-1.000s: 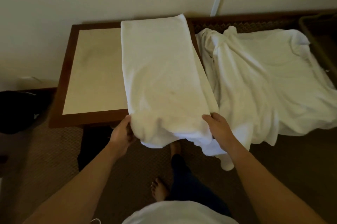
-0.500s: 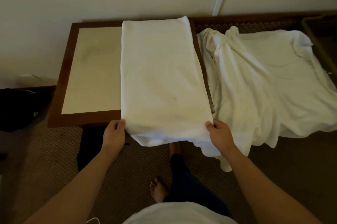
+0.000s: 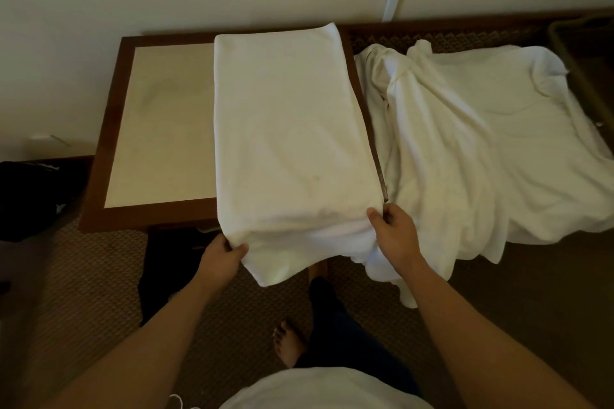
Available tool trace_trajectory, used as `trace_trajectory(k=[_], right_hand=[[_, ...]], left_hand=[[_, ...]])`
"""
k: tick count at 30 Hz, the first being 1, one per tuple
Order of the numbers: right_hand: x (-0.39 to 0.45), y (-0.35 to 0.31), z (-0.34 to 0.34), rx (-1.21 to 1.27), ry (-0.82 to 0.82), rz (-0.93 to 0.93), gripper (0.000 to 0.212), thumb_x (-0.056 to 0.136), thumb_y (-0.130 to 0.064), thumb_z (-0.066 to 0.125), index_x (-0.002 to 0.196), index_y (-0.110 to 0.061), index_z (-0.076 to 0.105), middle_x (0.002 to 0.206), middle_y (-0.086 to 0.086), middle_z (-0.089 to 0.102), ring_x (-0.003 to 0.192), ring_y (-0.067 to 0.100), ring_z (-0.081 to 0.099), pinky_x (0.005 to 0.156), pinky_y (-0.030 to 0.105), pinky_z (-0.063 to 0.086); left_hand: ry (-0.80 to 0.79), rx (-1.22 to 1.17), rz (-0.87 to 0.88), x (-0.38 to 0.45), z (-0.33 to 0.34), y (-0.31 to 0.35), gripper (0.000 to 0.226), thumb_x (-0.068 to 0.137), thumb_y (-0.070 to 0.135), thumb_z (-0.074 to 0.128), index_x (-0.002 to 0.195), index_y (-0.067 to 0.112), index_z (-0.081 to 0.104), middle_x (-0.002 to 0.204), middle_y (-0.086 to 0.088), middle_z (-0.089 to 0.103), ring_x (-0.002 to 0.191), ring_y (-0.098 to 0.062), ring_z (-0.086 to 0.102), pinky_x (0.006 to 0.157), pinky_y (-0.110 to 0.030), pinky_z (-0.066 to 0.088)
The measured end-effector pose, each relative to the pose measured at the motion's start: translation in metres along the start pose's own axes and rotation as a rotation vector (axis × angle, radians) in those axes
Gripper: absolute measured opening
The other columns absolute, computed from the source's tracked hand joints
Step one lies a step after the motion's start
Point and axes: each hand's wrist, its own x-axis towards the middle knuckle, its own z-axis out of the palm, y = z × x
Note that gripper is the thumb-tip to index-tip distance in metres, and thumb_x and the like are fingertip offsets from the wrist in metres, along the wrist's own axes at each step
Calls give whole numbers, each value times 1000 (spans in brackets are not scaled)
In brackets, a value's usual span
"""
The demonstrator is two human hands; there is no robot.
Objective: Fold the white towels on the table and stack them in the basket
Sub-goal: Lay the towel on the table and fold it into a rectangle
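Left hand (image 3: 221, 257), right hand (image 3: 397, 234) each pinch near corner of folded towel (image 3: 289, 129) on table (image 3: 109, 149); no legible writing.

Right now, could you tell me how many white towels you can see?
2 at least: a folded towel on the table, its near end gripped by both hands, and a crumpled heap to its right, which may hide more.

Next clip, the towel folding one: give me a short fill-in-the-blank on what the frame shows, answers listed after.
1. The folded towel lies on the ____ half of the table.
2. Both the left hand and the right hand grip the towel's ____ edge.
3. The unfolded towels are heaped to the ____ of the folded one.
4. The person's feet are ____.

Missing words: right; near; right; bare
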Motion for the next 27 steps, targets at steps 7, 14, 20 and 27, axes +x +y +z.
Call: trace_trajectory(k=[7, 14, 20, 27], right_hand=[[4, 2, 6, -45, -3, 76, 15, 105, -22, 56, 103, -11, 66, 92, -1, 68, 84, 12, 62, 69, 15, 45], [6, -2, 7, -93, 7, 76, 14, 105, -21, 54, 104, -14, 66, 90, -4, 65, 79, 6, 59, 62, 10, 43], [9, 3, 8, -108, 0, 78, 19, 105, -21, 54, 99, -7, 65, 87, 2, 64, 77, 10, 57, 68, 20, 43], [8, 3, 11, -167, -1, 67, 20, 105, -19, 53, 86, -13, 57, 80, -2, 57, 74, 9, 52, 66, 25, 40]], left_hand=[[-150, -108, -185, 3, 19, -48, 32, 98, 21, 67, 128, 8, 65, 107, -7, 74, 94, -32, 70, 78, -48, 59], [-273, 332, -178, -6, 59, -98, 20, 91, 16, 72, 110, 9, 70, 103, -11, 70, 97, -25, 66, 84, -32, 53], [-17, -121, -389, 5, 49, -108, 16, 79, -5, 64, 85, 10, 69, 102, -17, 68, 93, -36, 66, 89, -47, 58], [10, -517, -658, -15, 42, -110, 31, 97, -7, 30, 85, 8, 54, 74, -11, 56, 59, -19, 47, 39, -17, 42]])
